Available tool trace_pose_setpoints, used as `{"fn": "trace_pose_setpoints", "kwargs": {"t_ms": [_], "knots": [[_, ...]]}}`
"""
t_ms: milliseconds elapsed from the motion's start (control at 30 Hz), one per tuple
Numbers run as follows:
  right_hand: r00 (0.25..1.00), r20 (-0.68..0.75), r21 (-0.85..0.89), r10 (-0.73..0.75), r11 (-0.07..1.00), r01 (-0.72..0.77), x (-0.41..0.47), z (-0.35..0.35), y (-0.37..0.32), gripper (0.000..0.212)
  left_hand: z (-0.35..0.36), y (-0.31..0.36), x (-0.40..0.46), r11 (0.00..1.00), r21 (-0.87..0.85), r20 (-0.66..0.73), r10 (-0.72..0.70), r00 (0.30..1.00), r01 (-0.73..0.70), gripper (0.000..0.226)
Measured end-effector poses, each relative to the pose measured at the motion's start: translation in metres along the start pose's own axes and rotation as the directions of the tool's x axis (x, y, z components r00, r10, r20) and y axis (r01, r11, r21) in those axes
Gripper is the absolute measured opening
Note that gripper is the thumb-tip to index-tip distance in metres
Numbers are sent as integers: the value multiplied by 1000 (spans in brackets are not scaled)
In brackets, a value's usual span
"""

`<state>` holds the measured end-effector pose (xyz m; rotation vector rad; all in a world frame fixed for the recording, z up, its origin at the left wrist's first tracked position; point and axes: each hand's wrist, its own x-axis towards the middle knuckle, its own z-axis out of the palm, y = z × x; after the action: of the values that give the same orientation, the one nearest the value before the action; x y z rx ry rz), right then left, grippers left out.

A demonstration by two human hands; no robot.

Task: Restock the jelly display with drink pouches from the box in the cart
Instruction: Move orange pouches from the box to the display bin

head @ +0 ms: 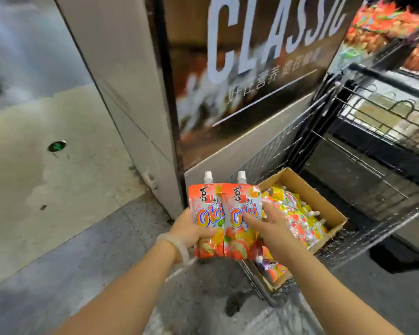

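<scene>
Two pouches up, squaring them before the carry

The left hand grips the left pouch at its lower edge, thumb across the front; the right hand lies with fingers spread on the right pouch, seemingly pressing rather than gripping. Both pouches sit upright, edges overlapping, just above the box in the cart. Best to keep the caps level and get a firm pinch on both before turning toward the display.
</scene>
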<state>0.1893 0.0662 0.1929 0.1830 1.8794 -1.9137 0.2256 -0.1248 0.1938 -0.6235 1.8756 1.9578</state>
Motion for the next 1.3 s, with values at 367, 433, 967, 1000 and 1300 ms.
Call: {"fn": "trace_pose_setpoints", "kwargs": {"t_ms": [367,433,967,1000,1300], "knots": [[876,477,-149,68,989,5,-63,232,1,29,-170,-58,-187,951,-245,-457,57,887,-188,37],[816,574,-169,68,985,37,-95,290,6,25,-207,-80,-238,926,-296,-556,33,830,-234,37],[228,933,-319,280,935,157,-453,669,159,27,-386,-314,-669,740,-406,-913,-303,273,-536,40],[195,938,-322,287,930,179,-471,685,167,23,-392,-325,-687,730,-400,-916,-322,238,-554,38],[-53,933,-323,356,892,316,-594,842,223,24,-475,-403,-811,679,-347,-889,-458,-4,-646,34]]}}
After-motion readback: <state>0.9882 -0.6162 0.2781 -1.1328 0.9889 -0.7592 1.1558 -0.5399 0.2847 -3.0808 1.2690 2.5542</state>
